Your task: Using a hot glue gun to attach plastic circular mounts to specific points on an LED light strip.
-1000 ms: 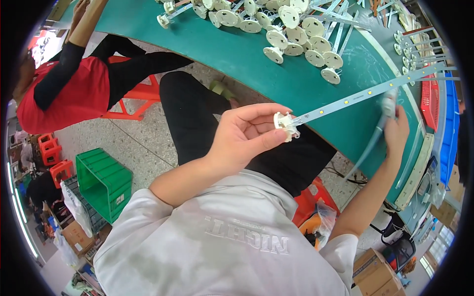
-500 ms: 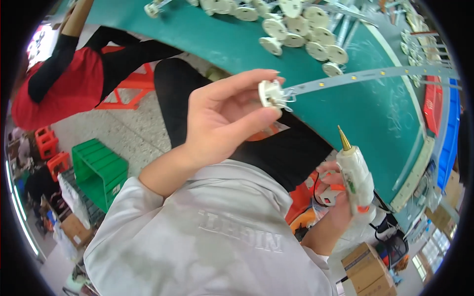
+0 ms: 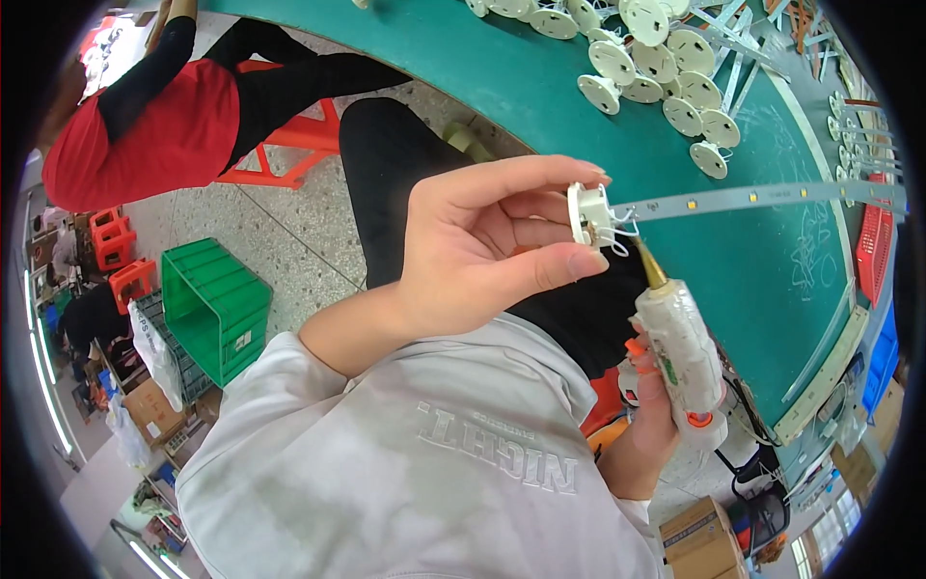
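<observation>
My left hand (image 3: pixel 473 236) pinches a white round plastic end cap (image 3: pixel 588 214) between thumb and fingertips. Thin white wires (image 3: pixel 622 232) loop out of the cap to a grey LED strip (image 3: pixel 733 200), which reaches right across the table edge. In my right hand (image 3: pixel 656 396) is a white hot glue gun (image 3: pixel 683 352), its body wrapped in clear film, gripped from below. The brass nozzle (image 3: pixel 653 265) points up at the wires where they join the strip; whether it touches them I cannot tell.
Several white round caps with strips (image 3: pixel 666 68) lie at the far side of the green table (image 3: pixel 772 280). A red basket (image 3: pixel 875 251) stands at the right. Left are a green crate (image 3: pixel 217 309), a red stool (image 3: pixel 289 145) and a seated person in red (image 3: pixel 145 125).
The glue gun's nozzle has come up and left, close to the wires by the cap. My left hand with the cap appears farther right, and the whole view has shifted.
</observation>
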The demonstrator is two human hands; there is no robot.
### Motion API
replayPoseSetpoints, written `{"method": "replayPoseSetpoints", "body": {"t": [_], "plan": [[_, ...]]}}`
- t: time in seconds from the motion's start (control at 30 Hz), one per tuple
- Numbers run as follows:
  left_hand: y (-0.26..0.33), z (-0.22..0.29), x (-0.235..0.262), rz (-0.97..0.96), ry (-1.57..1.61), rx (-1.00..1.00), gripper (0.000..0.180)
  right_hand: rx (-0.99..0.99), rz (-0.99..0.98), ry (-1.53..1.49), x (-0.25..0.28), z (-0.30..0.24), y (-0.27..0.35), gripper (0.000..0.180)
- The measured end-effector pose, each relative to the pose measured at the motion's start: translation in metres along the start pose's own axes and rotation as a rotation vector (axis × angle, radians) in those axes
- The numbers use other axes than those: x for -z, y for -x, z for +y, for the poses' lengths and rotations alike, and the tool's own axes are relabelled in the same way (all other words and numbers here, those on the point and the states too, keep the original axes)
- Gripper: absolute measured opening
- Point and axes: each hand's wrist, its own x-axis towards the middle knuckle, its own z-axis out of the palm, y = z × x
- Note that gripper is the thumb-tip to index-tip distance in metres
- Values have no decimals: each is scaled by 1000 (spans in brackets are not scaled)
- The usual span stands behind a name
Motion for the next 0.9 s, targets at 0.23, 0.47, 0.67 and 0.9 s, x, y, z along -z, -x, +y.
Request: {"method": "replayPoseSetpoints", "body": {"t": [0.23,0.47,0.67,0.9], "plan": [[4,5,2,-53,4,111,51,-6,-45,-89,0,-3,8,26],[5,10,0,-90,-15,92,45,-32,-46,-90,1,-7,12,27],[6,8,-2,-90,-127,-31,45,-57,-27,-31,-5,-13,12,26],[9,3,-2,-44,-388,-271,47,46,11,98,-11,-11,11,22]]}}
